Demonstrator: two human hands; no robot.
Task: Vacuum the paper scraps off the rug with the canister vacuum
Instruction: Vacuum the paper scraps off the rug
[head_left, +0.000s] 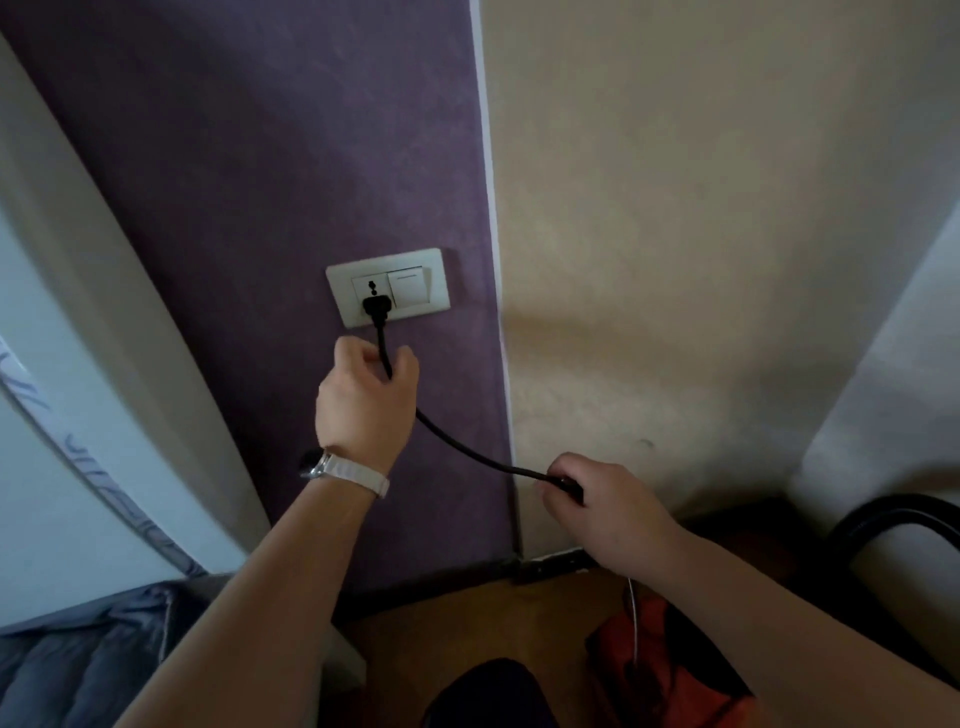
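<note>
Gripping the black cord (467, 448) just below its plug (375, 307), the left hand (363, 402) sits at the centre of the frame with its fingers curled round the cord. The plug is seated in the left half of a white socket plate (358, 317) on the purple wall (260, 156). A white switch (409, 286) fills the plate's right half. A pale-strapped watch (337, 468) is on the left wrist.

From the left hand the cord sags down and to the right to the right hand (605, 512), right of centre, which pinches it between thumb and curled fingers in front of the beige wall (727, 208).

At the bottom right, partly hidden by the right forearm, a red-orange body that looks like the vacuum (670, 670) stands on the wooden floor (467, 613), with a thin shiny line running up it. A black curved chair frame (896, 512) shows at the right edge. Blue-grey bedding (78, 660) lies in the lower left corner.
</note>
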